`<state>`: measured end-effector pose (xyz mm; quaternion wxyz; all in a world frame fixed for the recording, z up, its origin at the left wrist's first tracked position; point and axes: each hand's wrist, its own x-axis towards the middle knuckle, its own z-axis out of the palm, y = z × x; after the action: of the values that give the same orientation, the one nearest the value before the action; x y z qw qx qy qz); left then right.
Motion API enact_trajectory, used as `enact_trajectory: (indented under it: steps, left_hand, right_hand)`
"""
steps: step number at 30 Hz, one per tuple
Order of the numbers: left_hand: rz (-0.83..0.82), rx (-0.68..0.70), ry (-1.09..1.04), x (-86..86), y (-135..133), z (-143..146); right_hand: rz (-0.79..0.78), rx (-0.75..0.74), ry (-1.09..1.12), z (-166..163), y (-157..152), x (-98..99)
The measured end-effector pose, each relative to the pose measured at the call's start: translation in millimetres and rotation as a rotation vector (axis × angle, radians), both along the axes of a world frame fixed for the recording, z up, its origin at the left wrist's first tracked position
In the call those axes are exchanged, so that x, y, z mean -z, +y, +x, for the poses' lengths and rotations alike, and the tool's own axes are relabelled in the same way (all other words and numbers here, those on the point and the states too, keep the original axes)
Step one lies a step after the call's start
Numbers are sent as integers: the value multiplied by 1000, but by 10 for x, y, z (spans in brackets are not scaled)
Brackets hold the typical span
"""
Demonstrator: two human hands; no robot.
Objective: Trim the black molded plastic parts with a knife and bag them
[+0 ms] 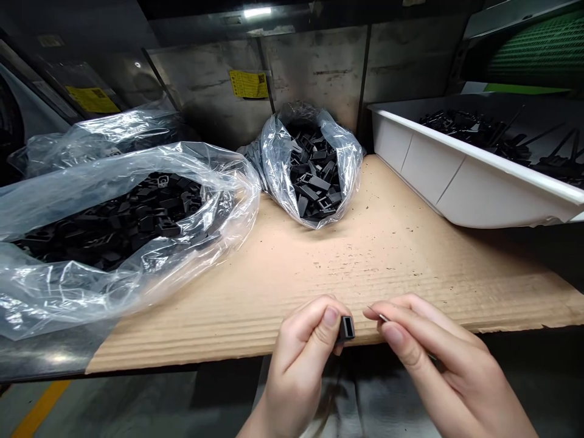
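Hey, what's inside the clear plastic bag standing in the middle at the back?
The clear plastic bag holds a heap of small black parts. What lies beneath the top layer is covered.

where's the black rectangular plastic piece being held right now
In the head view, the black rectangular plastic piece is low, right of centre, pinched in the left hand, just left of the right hand.

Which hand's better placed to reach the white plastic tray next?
Likely your right hand: it's nearer that tray, though its fingers pinch a thin, greyish piece; your left hand holds a black, rectangular, hollow part.
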<state>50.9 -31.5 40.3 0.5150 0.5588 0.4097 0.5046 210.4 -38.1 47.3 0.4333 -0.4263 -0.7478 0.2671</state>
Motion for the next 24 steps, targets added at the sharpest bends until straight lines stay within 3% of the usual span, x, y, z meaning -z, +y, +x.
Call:
enact_trajectory:
  steps: [8,16,24]
  left_hand:
    - [27,26,12,12,-7,-2]
    - [52,4,32,25,-6,9]
    - [89,-12,67,30,-18,4]
  right_hand:
    - [123,2,-38,-23,-52,47]
    - [-7,-12,55,-136,-67,89]
    - [-21,4,45,-130,50,106]
